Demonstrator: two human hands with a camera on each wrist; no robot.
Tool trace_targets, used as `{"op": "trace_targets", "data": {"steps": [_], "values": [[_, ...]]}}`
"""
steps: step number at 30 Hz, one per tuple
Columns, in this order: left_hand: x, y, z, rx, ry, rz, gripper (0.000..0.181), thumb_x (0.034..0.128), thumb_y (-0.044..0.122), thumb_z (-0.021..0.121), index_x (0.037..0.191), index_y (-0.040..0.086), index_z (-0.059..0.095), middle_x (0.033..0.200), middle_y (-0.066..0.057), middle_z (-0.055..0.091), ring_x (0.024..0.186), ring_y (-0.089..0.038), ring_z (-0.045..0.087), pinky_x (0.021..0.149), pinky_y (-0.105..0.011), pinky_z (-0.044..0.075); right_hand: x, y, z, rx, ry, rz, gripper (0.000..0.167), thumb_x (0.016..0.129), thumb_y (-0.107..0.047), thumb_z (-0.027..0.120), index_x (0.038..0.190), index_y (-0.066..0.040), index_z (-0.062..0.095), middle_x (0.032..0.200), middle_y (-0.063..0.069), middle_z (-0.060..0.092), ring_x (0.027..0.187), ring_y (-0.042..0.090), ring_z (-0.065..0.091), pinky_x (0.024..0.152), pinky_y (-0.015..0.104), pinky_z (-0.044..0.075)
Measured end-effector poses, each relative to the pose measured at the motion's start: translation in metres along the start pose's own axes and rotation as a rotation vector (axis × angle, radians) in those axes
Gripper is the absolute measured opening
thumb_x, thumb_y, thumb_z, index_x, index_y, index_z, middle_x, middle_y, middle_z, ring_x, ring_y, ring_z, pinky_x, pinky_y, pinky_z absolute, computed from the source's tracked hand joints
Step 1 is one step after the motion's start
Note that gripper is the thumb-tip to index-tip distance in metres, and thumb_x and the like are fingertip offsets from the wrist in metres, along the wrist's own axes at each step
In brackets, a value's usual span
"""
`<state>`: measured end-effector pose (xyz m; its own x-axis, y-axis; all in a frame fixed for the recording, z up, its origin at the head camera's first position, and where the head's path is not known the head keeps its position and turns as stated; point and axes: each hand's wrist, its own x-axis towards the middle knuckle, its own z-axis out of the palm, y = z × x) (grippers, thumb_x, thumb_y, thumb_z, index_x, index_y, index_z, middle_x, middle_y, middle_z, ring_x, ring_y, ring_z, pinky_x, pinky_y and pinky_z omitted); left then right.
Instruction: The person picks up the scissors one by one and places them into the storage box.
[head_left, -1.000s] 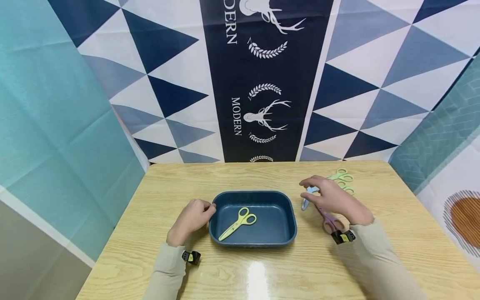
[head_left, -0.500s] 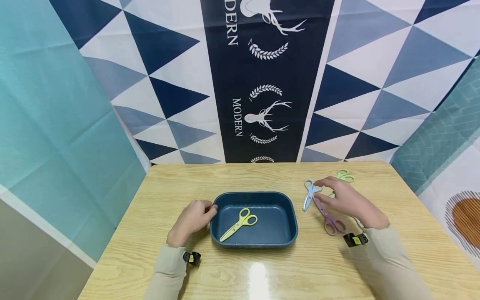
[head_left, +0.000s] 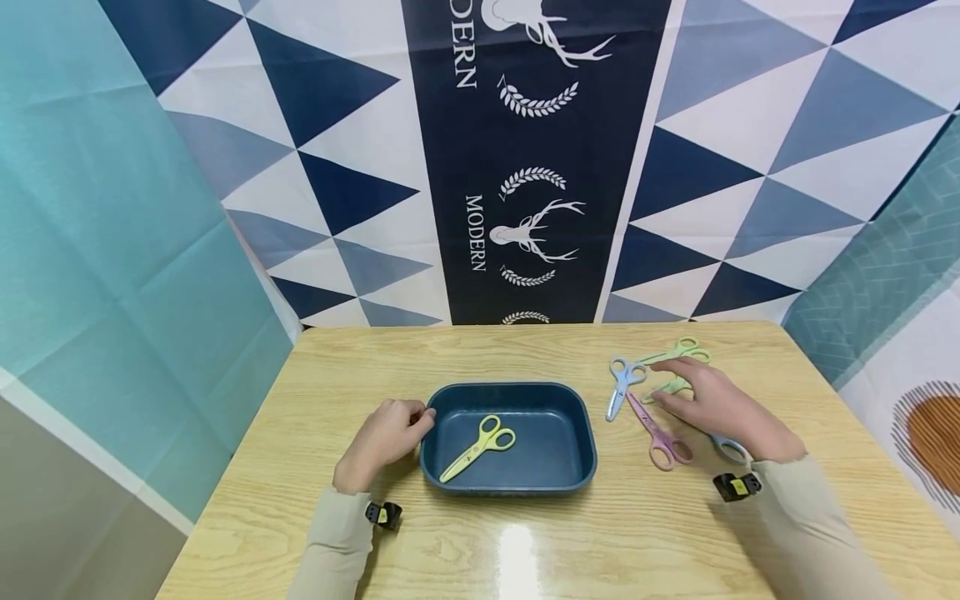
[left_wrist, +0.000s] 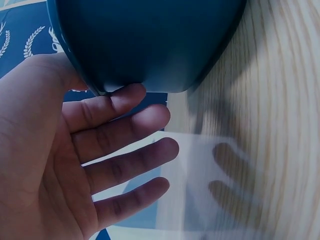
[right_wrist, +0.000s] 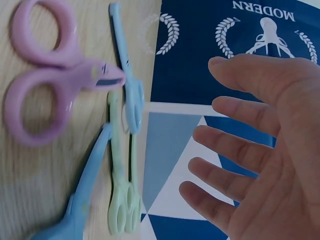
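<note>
My left hand pinches the left rim of a dark blue tray between thumb and index finger. The other fingers are spread below, as the left wrist view shows. Yellow scissors lie inside the tray. My right hand hovers over the scissors on the table's right side, fingers spread and holding nothing. Around it lie light blue scissors, pink scissors and two pairs of green scissors. Another pair of blue scissors is partly hidden under the right hand in the head view.
The light wooden table ends at a patterned cloth hanging behind it. A teal cloth hangs at the left. Each wrist carries a small black camera.
My right hand has moved right, away from the light blue scissors, uncovering them and the pink scissors. My left hand, the tray and the yellow scissors stay in place.
</note>
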<state>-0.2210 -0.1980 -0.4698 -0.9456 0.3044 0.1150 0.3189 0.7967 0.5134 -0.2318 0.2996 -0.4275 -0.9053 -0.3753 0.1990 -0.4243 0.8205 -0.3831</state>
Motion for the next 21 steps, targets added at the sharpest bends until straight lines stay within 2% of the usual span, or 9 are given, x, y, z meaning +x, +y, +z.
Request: {"op": "trace_targets", "data": {"steps": [6,21], "values": [[0.001,0.000,-0.001,-0.001,-0.001,0.009,0.043,0.1053,0.031,0.056,0.064,0.020,0.053,0.055,0.009,0.040,0.048,-0.006,0.041,0.051,-0.022,0.031,-0.006,0.009,-0.004,0.002,-0.024,0.005,0.048,0.096,-0.020,0.072,0.136,0.002,0.058,0.138,0.034,0.055,0.129,0.056,0.050,0.099,0.069,0.043],[0.000,0.001,-0.001,0.005,-0.004,0.014,0.042,0.1055,0.031,0.056,0.065,0.020,0.054,0.056,0.009,0.041,0.048,-0.006,0.042,0.051,-0.022,0.031,-0.021,0.037,-0.002,-0.028,-0.008,0.005,0.059,0.094,-0.020,0.074,0.142,0.004,0.052,0.140,0.039,0.051,0.126,0.060,0.049,0.097,0.072,0.043]]}}
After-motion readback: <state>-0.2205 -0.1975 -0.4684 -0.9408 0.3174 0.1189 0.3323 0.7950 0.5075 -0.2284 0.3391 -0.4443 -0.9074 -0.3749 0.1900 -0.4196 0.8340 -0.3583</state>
